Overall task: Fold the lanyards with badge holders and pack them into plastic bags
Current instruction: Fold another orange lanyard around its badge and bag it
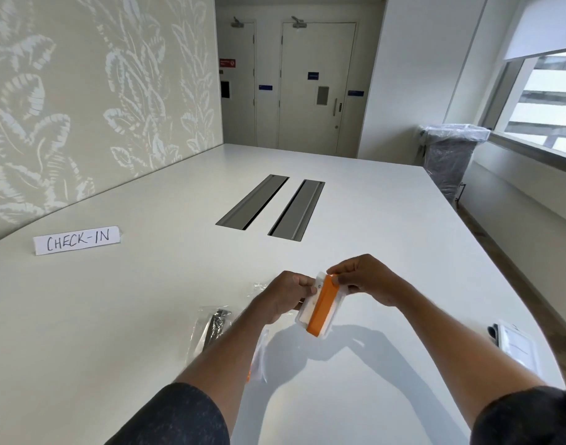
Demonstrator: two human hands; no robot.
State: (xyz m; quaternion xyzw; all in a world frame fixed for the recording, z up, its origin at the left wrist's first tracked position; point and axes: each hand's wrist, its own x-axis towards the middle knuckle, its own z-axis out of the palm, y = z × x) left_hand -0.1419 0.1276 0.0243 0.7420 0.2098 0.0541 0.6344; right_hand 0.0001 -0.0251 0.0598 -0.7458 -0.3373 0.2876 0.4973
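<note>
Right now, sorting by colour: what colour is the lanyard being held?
Orange; the lanyard lies folded against a clear badge holder. Head view.

My left forearm [224, 348] covers most of a plastic bag [261, 351] holding something orange. Can't read the badge holder [516, 345] at the bench [371, 220] edge, nor door signs [313, 75].

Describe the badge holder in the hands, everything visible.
The badge holder is a clear, plastic-looking rectangle with a pale insert. A folded orange lanyard lies as a flat strip along its length. It is held tilted above the white table, not touching it. The left hand grips its left edge near the top; the right hand pinches its top end.
</note>
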